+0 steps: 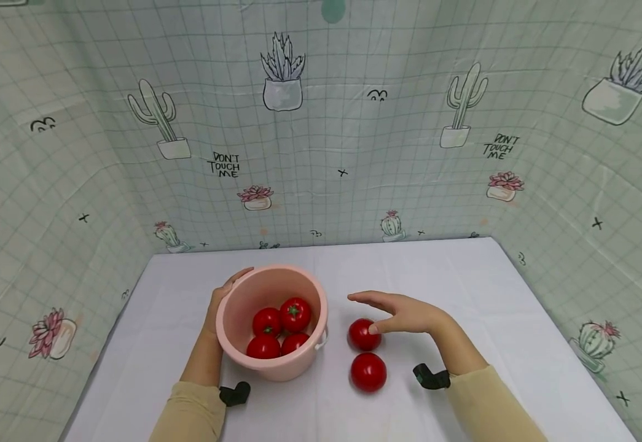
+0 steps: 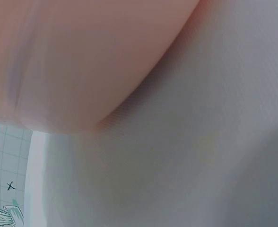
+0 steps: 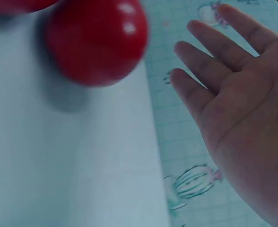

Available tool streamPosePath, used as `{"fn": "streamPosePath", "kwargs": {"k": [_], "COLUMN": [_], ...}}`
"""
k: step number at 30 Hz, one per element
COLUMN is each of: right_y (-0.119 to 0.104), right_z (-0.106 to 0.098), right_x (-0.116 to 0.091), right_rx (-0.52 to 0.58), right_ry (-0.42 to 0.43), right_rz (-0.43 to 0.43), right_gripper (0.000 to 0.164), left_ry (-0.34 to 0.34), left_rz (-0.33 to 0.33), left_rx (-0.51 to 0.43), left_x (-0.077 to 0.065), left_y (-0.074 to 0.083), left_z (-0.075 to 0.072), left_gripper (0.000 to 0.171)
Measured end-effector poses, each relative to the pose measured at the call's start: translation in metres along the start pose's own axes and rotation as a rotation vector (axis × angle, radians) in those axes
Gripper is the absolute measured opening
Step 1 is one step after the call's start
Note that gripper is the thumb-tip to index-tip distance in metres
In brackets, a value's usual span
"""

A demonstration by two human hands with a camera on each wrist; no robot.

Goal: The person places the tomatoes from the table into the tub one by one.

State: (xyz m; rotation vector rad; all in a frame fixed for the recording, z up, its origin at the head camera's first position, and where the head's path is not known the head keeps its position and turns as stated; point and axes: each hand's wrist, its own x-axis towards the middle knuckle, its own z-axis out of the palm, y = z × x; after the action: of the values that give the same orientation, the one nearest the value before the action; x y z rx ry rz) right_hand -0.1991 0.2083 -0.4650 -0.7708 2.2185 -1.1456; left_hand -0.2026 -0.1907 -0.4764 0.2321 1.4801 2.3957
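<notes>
A pink bucket (image 1: 276, 369) stands on the left half of the table, its mouth facing up toward me. Inside it lie several red tomatoes (image 1: 295, 315), some with green stem ends showing. My left hand (image 1: 222, 299) holds the bucket from its left side, the fingers reaching round the back and partly hidden; the left wrist view shows mostly the bucket's wall (image 2: 82, 66). My right hand (image 1: 409, 314) hovers with fingers extended over a loose tomato (image 1: 360, 339), the thumb overlapping it in the head view. A second loose tomato (image 1: 368, 372) lies just nearer to me.
The white tabletop (image 1: 437, 270) ends at a back edge against a hanging cloth (image 1: 321, 141) printed with cactus drawings. The same cloth stands along both sides. A white handle mount (image 1: 321, 339) sticks out from the bucket's right side, between bucket and loose tomatoes.
</notes>
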Motion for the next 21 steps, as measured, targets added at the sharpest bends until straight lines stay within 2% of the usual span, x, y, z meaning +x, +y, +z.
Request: {"fn": "streamPosePath", "kwargs": {"k": [4, 11, 15, 21], "right_y": [0.019, 0.041, 0.048, 0.052], "right_z": [0.013, 0.028, 0.033, 0.036], "right_x": [-0.005, -0.006, -0.007, -0.007], "right_rx": [0.032, 0.090, 0.076, 0.051], "right_ry": [0.030, 0.032, 0.045, 0.080], "right_rz": [0.056, 0.042, 0.051, 0.063], "right_gripper": [0.069, 0.072, 0.071, 0.066], "left_ry": [0.001, -0.021, -0.030, -0.008], "left_rz": [0.005, 0.010, -0.001, -0.004], "left_rx": [-0.009, -0.027, -0.037, -0.021], "left_x": [-0.001, 0.000, 0.000, 0.000], "left_y": [0.000, 0.000, -0.001, 0.000], "left_z": [-0.001, -0.001, -0.001, -0.001], "left_gripper": [0.047, 0.049, 0.049, 0.048]}}
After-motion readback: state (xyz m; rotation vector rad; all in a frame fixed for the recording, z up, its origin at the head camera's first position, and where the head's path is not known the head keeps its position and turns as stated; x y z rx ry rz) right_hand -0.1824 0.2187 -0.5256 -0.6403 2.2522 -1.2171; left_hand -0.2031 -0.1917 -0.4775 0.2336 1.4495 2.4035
